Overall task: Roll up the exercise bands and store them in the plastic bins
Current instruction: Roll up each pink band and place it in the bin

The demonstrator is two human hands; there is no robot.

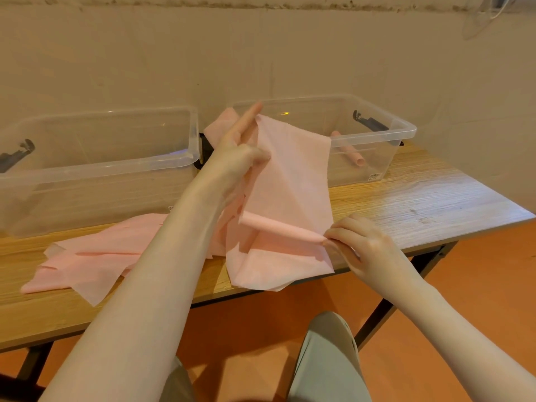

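The right hand (pixel 361 242) pinches the near-right end of a half-rolled pink band (pixel 290 181) at the bench (pixel 420 204) front edge; the roll's long axis runs left-far to right-near. The left hand (pixel 240 155) grips the band's raised far end. More bands (pixel 95 256) sprawl left. Beyond stand the left bin (pixel 101 166) and the right bin (pixel 400 132), which holds a rolled band (pixel 355 156).
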